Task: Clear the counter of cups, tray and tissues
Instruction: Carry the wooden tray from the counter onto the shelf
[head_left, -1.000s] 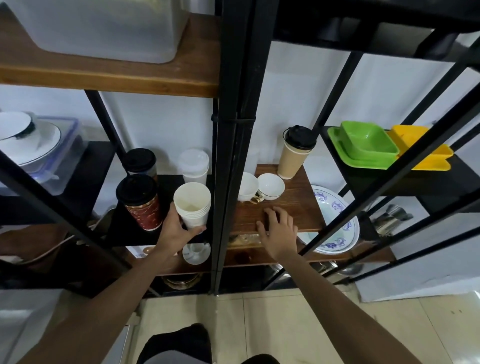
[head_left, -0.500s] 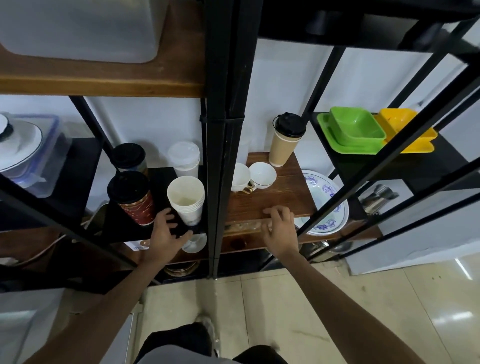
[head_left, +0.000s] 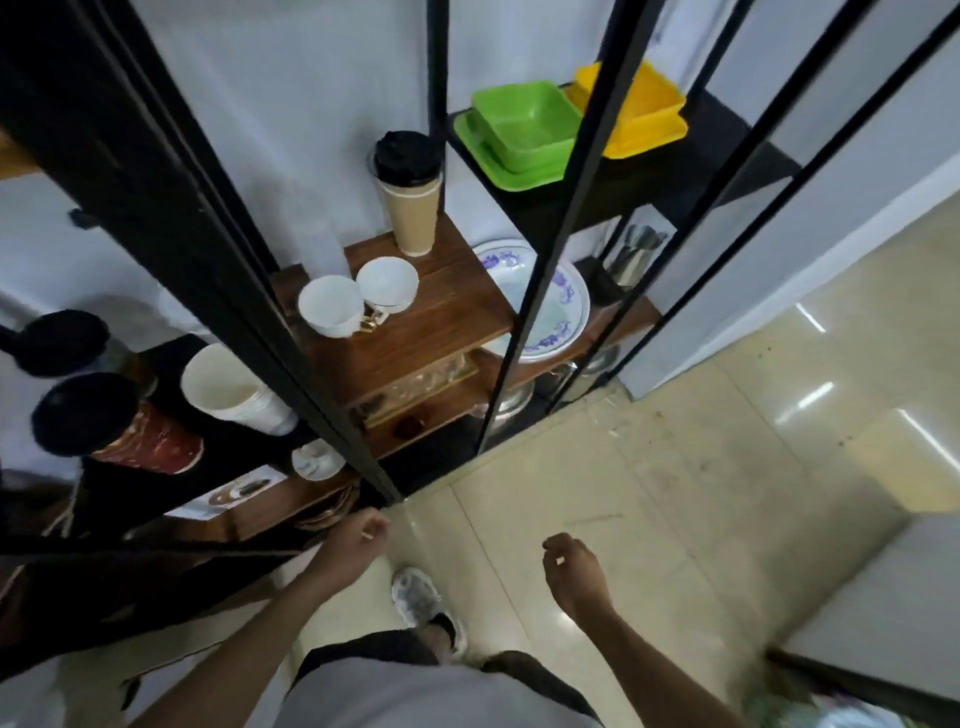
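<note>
Both hands' fingers (head_left: 375, 526) curl loosely, empty, well below the stacked paper cups (head_left: 236, 389)

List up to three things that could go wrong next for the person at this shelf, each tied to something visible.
1. The stack of white paper cups leans near the shelf edge and may topple.
2. Two white ceramic cups touch; a bump could chip them.
3. The blue-patterned plate overhangs its shelf and might slide off. Both the left hand and right hand are empty.

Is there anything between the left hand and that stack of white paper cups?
Yes. The black shelf post slants across the paper cups, between them and the left hand, which hangs low, off the shelf.
</note>
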